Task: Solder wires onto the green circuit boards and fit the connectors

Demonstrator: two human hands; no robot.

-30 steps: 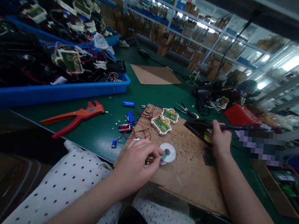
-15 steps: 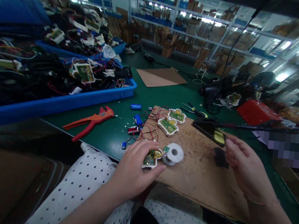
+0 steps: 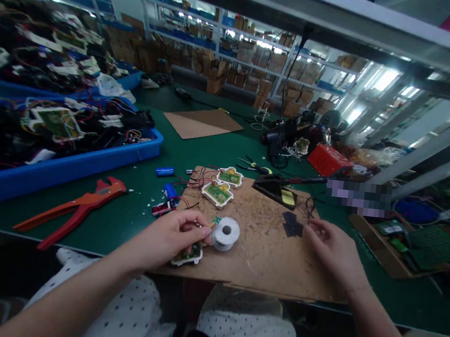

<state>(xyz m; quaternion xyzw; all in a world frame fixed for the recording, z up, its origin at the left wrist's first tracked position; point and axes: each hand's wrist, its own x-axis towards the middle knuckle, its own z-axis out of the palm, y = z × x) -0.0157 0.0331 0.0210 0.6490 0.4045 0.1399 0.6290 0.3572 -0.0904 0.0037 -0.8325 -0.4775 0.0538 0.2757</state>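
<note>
My left hand (image 3: pixel 177 236) is closed in a pinch over a white-framed circuit board (image 3: pixel 189 256) at the front of the brown work board. Its fingertips are at the thin wires by a small green board (image 3: pixel 217 221), beside a spool of solder wire (image 3: pixel 226 234). On the right, my right hand (image 3: pixel 331 249) pinches a thin dark looped thing (image 3: pixel 310 205), whose kind I cannot make out. Left of that hand lie dark flat pieces (image 3: pixel 292 224). A black soldering stand with a yellow sponge (image 3: pixel 287 197) rests behind them.
Two white-framed circuit boards (image 3: pixel 217 194) with red and black wires sit farther back, near blue cylinders (image 3: pixel 164 171). Red-orange cutters (image 3: pixel 79 209) lie at left before a blue bin (image 3: pixel 69 160) of parts. Pliers (image 3: pixel 255 166), a red box (image 3: pixel 329 160) and a cardboard box (image 3: pixel 381 246) are around.
My right hand has let go of the soldering stand, now down on the work board, and pinches the dark looped thing. My left fingers have closed to a pinch. The view has turned right.
</note>
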